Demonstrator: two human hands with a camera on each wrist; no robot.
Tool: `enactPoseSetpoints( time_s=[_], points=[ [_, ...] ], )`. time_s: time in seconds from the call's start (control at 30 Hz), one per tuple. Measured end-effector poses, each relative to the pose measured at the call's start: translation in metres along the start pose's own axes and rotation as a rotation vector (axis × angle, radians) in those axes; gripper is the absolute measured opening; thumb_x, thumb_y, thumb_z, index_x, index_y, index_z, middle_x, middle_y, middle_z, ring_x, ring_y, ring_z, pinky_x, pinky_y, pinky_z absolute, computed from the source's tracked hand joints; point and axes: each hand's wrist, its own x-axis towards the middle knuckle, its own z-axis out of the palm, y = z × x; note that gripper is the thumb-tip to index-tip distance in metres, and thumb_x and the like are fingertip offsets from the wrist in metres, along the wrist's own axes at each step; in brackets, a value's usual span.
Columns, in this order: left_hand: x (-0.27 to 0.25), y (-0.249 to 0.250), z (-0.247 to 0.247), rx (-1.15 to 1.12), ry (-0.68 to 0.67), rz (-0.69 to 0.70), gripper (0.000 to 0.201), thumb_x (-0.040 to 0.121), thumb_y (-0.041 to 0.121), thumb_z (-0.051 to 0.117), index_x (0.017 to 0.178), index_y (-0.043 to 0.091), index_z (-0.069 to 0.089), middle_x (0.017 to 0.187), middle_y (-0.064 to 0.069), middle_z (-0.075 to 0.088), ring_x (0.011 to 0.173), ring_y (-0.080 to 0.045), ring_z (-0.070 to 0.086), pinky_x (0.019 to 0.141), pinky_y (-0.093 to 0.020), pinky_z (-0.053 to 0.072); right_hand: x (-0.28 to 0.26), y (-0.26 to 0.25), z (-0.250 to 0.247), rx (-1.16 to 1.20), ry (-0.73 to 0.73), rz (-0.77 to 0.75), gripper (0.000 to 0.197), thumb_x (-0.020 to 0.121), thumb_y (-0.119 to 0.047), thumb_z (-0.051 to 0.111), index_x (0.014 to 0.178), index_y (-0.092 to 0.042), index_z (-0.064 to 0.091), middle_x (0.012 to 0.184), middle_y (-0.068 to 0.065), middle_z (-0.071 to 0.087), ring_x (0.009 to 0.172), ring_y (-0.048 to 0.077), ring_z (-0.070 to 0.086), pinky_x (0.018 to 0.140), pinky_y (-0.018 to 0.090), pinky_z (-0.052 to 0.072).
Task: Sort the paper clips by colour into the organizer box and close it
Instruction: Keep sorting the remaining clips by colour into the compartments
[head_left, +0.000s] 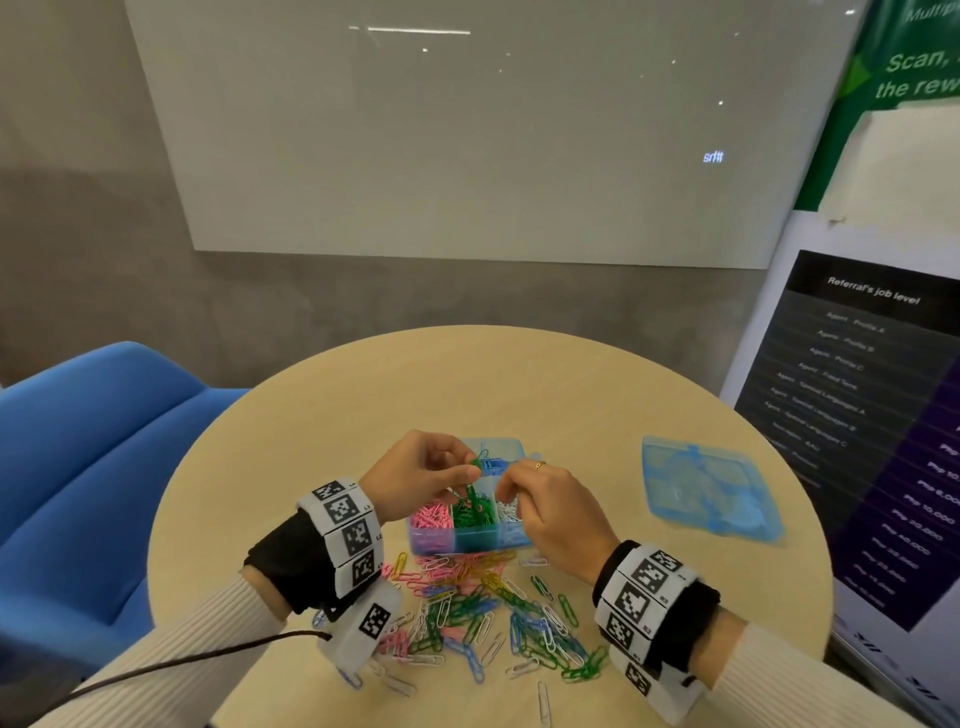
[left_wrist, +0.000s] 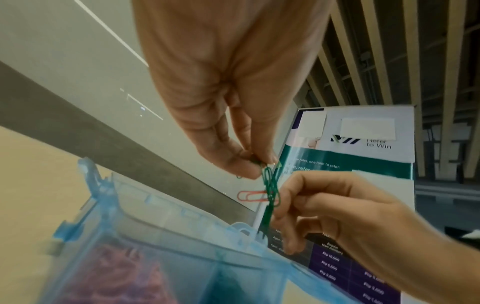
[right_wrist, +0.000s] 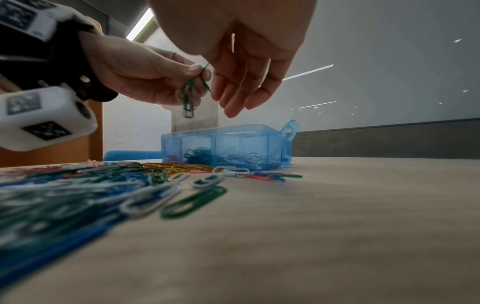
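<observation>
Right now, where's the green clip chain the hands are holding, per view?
Head: green clip chain centre, between the hands, above the organizer box.
Left wrist: centre-right, hanging from the fingertips.
Right wrist: upper centre-left, above the box.
Shared landmark: the blue organizer box.

Two hands are over the table: one left hand (head_left: 421, 470) and one right hand (head_left: 553, 512). There is one round table (head_left: 597, 384), one blue organizer box (head_left: 470, 535) and one separate blue lid (head_left: 709, 491). One blue chair (head_left: 88, 457) stands beside it. Loose paper clips (head_left: 488, 618) lie in one heap, too many and too tangled to count. Two posters (head_left: 878, 415) stand at the right.
</observation>
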Motion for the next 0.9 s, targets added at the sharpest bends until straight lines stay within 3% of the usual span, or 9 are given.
enactPoseSetpoints(
  time_s=[0.13, 0.2, 0.3, 0.37, 0.53, 0.7, 0.8, 0.9],
  points=[
    [0.011, -0.002, -0.001, 0.061, 0.059, 0.046, 0.005, 0.087, 0.014, 0.069, 0.087, 0.009, 0.067, 0.075, -0.011, 0.069, 0.067, -0.016, 0.066, 0.067, -0.029, 0.058, 0.000, 0.001, 0.000, 0.017, 0.008, 0.011, 0.026, 0.094, -0.016, 0.037, 0.094, -0.019, 0.063, 0.088, -0.010, 0.059, 0.078, 0.009, 0.053, 0.070, 0.029, 0.044],
    [0.015, -0.001, 0.000, 0.048, 0.077, 0.068, 0.003, 0.087, 0.012, 0.069, 0.087, 0.009, 0.067, 0.078, -0.015, 0.068, 0.065, -0.012, 0.065, 0.065, -0.024, 0.057, 0.000, 0.000, 0.000, 0.044, -0.040, 0.040, 0.022, 0.100, -0.022, 0.041, 0.109, -0.019, 0.061, 0.099, -0.007, 0.063, 0.086, 0.010, 0.056, 0.076, 0.030, 0.047],
    [0.017, 0.002, 0.003, -0.008, 0.047, 0.085, 0.004, 0.088, 0.010, 0.067, 0.090, 0.007, 0.067, 0.080, -0.018, 0.068, 0.066, -0.012, 0.065, 0.066, -0.023, 0.057, -0.001, -0.003, 0.002, 0.119, -0.127, 0.072, 0.034, 0.102, -0.028, 0.041, 0.135, -0.021, 0.048, 0.120, -0.005, 0.059, 0.104, 0.009, 0.055, 0.091, 0.030, 0.047],
    [0.016, 0.004, 0.006, -0.056, -0.007, 0.107, 0.004, 0.088, 0.009, 0.066, 0.092, 0.006, 0.066, 0.080, -0.016, 0.067, 0.068, -0.014, 0.065, 0.068, -0.023, 0.056, 0.000, -0.005, 0.002, 0.200, -0.143, 0.068, 0.039, 0.103, -0.023, 0.041, 0.141, -0.021, 0.042, 0.126, -0.005, 0.056, 0.110, 0.008, 0.052, 0.096, 0.027, 0.044],
    [0.015, 0.006, 0.012, -0.127, -0.068, 0.151, 0.005, 0.089, 0.002, 0.062, 0.094, 0.003, 0.064, 0.082, -0.012, 0.065, 0.069, -0.010, 0.066, 0.067, -0.021, 0.056, 0.000, -0.006, 0.002, 0.311, -0.169, 0.017, 0.034, 0.098, -0.006, 0.045, 0.130, -0.015, 0.052, 0.121, -0.001, 0.061, 0.108, 0.006, 0.054, 0.090, 0.013, 0.041],
    [0.018, 0.003, 0.012, -0.157, -0.069, 0.148, 0.005, 0.090, 0.002, 0.061, 0.095, 0.002, 0.063, 0.084, -0.014, 0.066, 0.073, -0.011, 0.066, 0.068, -0.021, 0.056, 0.000, -0.005, 0.002, 0.342, -0.137, 0.015, 0.016, 0.100, -0.016, 0.050, 0.111, -0.010, 0.059, 0.104, 0.004, 0.066, 0.095, 0.012, 0.060, 0.078, 0.022, 0.047],
    [0.020, 0.001, 0.011, -0.133, -0.053, 0.150, 0.005, 0.090, 0.004, 0.062, 0.094, 0.004, 0.064, 0.084, -0.016, 0.065, 0.073, -0.015, 0.065, 0.069, -0.022, 0.056, 0.000, -0.003, 0.003, 0.321, -0.133, 0.021, 0.013, 0.100, -0.013, 0.048, 0.106, -0.008, 0.059, 0.099, 0.005, 0.067, 0.093, 0.016, 0.062, 0.079, 0.027, 0.050],
    [0.023, -0.005, 0.009, -0.016, 0.008, 0.148, 0.004, 0.089, 0.009, 0.066, 0.092, 0.008, 0.065, 0.078, -0.011, 0.066, 0.071, -0.016, 0.065, 0.070, -0.026, 0.057, 0.001, 0.002, 0.005, 0.237, -0.101, 0.029, 0.016, 0.099, -0.008, 0.046, 0.106, -0.010, 0.060, 0.099, 0.002, 0.065, 0.091, 0.011, 0.060, 0.075, 0.013, 0.045]
  ],
)
